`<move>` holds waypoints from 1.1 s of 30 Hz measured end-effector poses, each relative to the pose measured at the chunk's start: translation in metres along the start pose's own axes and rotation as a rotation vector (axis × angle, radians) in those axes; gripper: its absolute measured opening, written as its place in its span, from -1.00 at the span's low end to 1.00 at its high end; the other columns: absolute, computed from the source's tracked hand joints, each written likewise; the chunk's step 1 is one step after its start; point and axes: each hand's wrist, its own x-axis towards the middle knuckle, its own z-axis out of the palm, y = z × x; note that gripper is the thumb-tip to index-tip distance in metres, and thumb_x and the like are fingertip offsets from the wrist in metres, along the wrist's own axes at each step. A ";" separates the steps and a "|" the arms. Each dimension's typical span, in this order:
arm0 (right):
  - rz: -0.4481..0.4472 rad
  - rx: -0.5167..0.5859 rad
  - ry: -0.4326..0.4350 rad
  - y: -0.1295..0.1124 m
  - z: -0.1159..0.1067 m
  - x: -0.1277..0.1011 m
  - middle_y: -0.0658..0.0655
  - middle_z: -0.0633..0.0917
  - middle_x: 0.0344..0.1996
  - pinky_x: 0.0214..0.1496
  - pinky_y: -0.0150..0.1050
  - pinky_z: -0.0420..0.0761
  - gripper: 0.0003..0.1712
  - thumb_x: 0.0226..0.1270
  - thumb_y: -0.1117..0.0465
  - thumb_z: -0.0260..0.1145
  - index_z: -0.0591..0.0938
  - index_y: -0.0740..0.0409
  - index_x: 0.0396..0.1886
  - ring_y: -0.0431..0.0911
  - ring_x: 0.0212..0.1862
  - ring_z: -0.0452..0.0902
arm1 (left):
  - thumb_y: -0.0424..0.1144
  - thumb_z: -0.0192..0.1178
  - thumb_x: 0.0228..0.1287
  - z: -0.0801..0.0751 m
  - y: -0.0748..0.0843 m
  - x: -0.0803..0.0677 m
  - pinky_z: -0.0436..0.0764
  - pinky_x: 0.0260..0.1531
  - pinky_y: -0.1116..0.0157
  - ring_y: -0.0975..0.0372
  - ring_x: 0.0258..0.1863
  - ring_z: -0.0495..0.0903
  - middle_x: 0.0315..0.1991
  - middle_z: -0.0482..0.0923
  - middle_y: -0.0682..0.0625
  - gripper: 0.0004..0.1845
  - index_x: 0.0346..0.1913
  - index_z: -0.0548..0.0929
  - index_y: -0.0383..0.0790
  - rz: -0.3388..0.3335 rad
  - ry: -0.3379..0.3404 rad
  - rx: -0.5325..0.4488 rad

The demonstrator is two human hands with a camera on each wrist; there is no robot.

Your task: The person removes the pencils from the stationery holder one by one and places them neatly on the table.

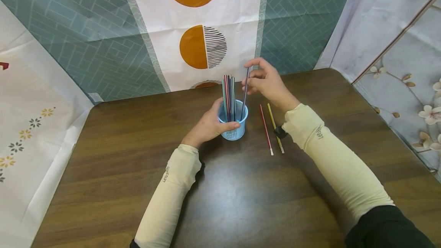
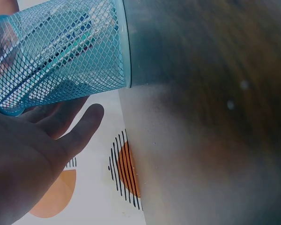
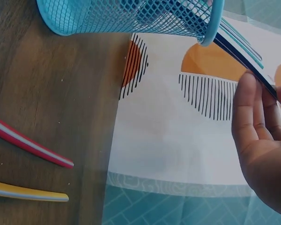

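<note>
A light blue mesh cup (image 1: pixel 233 127) stands on the brown table (image 1: pixel 241 186) with several pencils (image 1: pixel 229 97) upright in it. My left hand (image 1: pixel 210 125) grips the cup from its left side; the mesh wall (image 2: pixel 56 51) fills the left wrist view above my fingers (image 2: pixel 82 129). My right hand (image 1: pixel 267 81) pinches the top of a dark pencil (image 1: pixel 245 93) whose lower end is inside the cup. In the right wrist view that dark pencil (image 3: pixel 246 61) leaves the cup rim (image 3: pixel 214 28) toward my fingers (image 3: pixel 246 112).
A red pencil (image 1: pixel 266 129) and a yellow pencil (image 1: pixel 275 127) lie side by side on the table right of the cup, seen also as the red pencil (image 3: pixel 28 143) and yellow pencil (image 3: pixel 25 191). A patterned cloth backdrop (image 1: pixel 203 45) hangs behind the table.
</note>
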 end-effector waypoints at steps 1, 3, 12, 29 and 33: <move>-0.001 0.012 0.003 0.000 -0.001 0.000 0.38 0.63 -0.28 -0.21 0.06 0.66 -0.61 0.35 0.46 0.15 0.44 0.08 0.11 0.27 -0.21 0.62 | 0.31 0.41 -0.06 0.000 0.000 0.000 0.48 0.11 0.05 0.10 0.06 0.51 0.21 0.46 -0.05 0.15 0.51 -0.03 0.11 -0.001 0.000 0.002; -0.006 0.033 0.006 0.000 -0.003 -0.001 0.35 0.62 -0.28 -0.24 0.03 0.66 -0.60 0.35 0.45 0.16 0.42 0.11 0.14 0.27 -0.20 0.62 | 0.32 0.41 -0.07 0.000 0.000 0.000 0.48 0.11 0.05 0.10 0.06 0.51 0.20 0.46 -0.05 0.16 0.51 -0.03 0.11 -0.003 0.000 0.005; -0.045 0.122 0.014 -0.004 -0.009 -0.002 0.30 0.59 -0.36 -0.30 -0.08 0.68 -0.58 0.35 0.44 0.25 0.41 0.15 0.15 0.12 -0.29 0.70 | 0.33 0.40 -0.07 0.000 0.000 0.001 0.47 0.13 0.03 0.10 0.09 0.49 0.23 0.44 -0.05 0.16 0.51 -0.03 0.10 0.001 -0.001 0.008; -0.137 0.082 0.136 -0.021 -0.006 -0.001 0.21 0.51 -0.44 -0.51 -0.18 0.64 -0.55 0.23 0.43 0.37 0.47 0.17 0.09 0.04 -0.50 0.54 | 0.35 0.40 -0.09 0.000 -0.001 0.001 0.47 0.13 0.03 0.10 0.09 0.48 0.24 0.42 -0.04 0.16 0.51 -0.04 0.15 -0.010 -0.004 0.003; -0.158 0.108 0.174 -0.025 -0.008 0.000 0.20 0.53 -0.46 -0.51 -0.20 0.63 -0.56 0.22 0.45 0.37 0.46 0.16 0.06 0.04 -0.51 0.54 | 0.34 0.40 -0.08 -0.001 -0.001 0.001 0.46 0.13 0.02 0.09 0.10 0.47 0.25 0.41 -0.05 0.17 0.51 -0.04 0.13 -0.015 -0.004 0.005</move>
